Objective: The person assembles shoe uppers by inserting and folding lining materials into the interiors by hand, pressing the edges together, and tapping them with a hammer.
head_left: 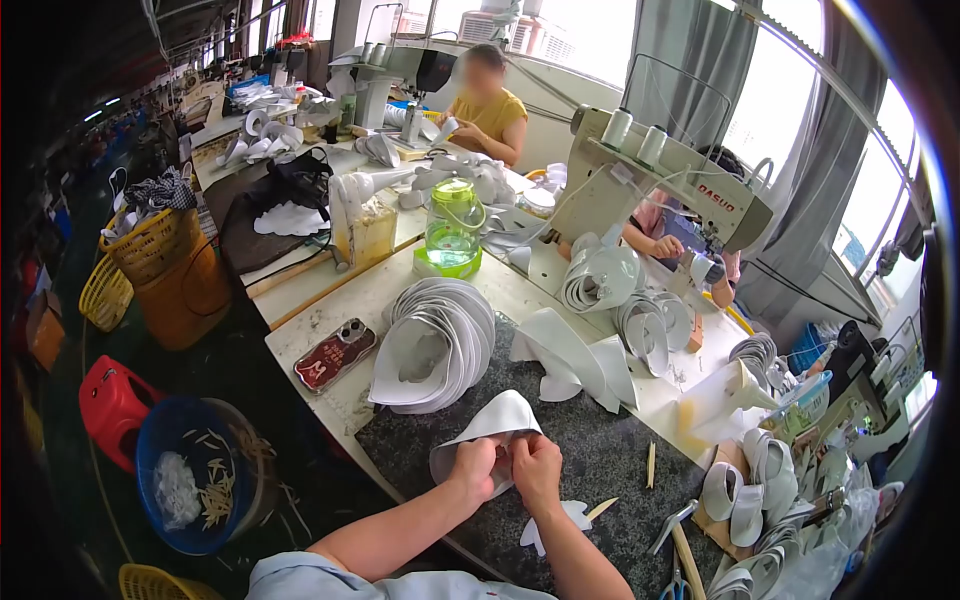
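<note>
White and curved, one piece [492, 412] is held between both hands, arching just beyond the knuckles above a dark mat [615, 455] on the tabletop [345, 310]. The left hand [478, 464] pinches its near side; the right hand [536, 463] grips it close by — fingertips partly hidden. Farther off stands a stack of similar pieces [462, 340] — a red-cased phone [336, 355] lies left of that.

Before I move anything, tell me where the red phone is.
In the head view, the red phone lies left of centre on the white tabletop, just left of the stack of curved white pieces.
</note>
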Motion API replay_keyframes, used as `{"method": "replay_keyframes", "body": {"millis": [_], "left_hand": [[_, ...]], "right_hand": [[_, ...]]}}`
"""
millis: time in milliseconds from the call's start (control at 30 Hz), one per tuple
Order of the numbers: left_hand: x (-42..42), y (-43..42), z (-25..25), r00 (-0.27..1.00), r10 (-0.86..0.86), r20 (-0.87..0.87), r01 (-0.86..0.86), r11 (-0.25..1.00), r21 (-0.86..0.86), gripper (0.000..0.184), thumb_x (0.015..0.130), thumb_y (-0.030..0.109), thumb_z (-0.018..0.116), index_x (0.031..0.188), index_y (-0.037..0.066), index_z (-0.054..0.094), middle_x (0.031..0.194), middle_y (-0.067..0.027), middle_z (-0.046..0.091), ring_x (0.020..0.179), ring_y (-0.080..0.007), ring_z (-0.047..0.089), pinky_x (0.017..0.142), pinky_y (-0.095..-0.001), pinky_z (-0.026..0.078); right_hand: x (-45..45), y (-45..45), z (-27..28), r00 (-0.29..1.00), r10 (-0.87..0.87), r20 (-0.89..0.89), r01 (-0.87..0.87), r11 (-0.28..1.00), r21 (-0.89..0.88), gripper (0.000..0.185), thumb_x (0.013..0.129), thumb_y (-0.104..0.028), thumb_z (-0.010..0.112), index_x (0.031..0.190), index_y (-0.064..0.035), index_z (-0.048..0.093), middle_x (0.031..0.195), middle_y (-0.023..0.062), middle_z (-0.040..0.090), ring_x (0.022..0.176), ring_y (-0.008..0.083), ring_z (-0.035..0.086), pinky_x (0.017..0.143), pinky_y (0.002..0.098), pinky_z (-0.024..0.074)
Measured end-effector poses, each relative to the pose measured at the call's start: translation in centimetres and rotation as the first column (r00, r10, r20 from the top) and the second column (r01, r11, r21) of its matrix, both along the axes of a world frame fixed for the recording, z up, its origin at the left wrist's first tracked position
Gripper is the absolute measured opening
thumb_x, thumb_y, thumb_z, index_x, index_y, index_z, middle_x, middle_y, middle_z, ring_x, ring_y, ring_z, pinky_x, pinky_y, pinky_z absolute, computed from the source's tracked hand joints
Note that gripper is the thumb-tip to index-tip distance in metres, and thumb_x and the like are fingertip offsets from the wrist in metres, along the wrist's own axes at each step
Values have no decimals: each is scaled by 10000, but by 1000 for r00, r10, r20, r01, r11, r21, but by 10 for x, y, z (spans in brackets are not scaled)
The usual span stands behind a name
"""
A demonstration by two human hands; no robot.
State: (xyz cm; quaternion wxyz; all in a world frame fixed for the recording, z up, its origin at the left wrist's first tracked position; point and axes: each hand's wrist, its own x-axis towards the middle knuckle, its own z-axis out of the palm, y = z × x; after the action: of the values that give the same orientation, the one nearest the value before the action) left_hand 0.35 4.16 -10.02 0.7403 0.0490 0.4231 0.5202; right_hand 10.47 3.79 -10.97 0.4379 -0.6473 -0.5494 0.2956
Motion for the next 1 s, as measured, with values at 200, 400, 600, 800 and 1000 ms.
{"method": "replay_keyframes", "body": {"millis": [200,400,600,800,1000], "left_hand": [[6,-5,-17,999,-19,42,15,996,85,243,946,89,602,1187,77,626,1109,-61,630,983,-179,593,821,-373,504],[7,-13,2,1000,-1,-6,1,992,124,262,949,69,599,1210,78,620,1144,-50,634,1021,-187,592,870,-366,499],[17,-12,-12,995,55,-78,-39,980,194,289,942,41,591,1229,66,615,1184,-64,637,1073,-187,593,869,-375,512],[9,-11,-8,988,-81,-129,103,978,180,264,967,115,543,1216,110,629,1173,-45,646,1013,-169,608,788,-350,513],[-3,-7,-17,889,-248,-384,333,927,171,279,951,132,535,1215,124,624,1053,-27,671,910,-163,633,753,-356,512]], "right_hand": [[-2,-9,20,990,-17,137,7,997,76,364,930,-267,639,785,64,681,683,166,693,610,268,683,580,391,497],[6,-15,14,933,-26,359,3,998,64,397,933,-305,647,754,49,671,682,182,681,618,328,677,615,408,507],[3,-10,-5,953,-178,244,147,979,138,351,930,-249,636,739,44,656,688,159,687,589,261,661,586,388,495],[17,-11,4,993,1,-122,-4,1000,-27,233,874,-172,625,805,45,674,667,153,670,598,192,639,580,374,483],[24,-32,10,987,59,148,-69,996,65,322,933,-212,524,781,55,623,752,281,609,714,436,628,617,471,463]]}}
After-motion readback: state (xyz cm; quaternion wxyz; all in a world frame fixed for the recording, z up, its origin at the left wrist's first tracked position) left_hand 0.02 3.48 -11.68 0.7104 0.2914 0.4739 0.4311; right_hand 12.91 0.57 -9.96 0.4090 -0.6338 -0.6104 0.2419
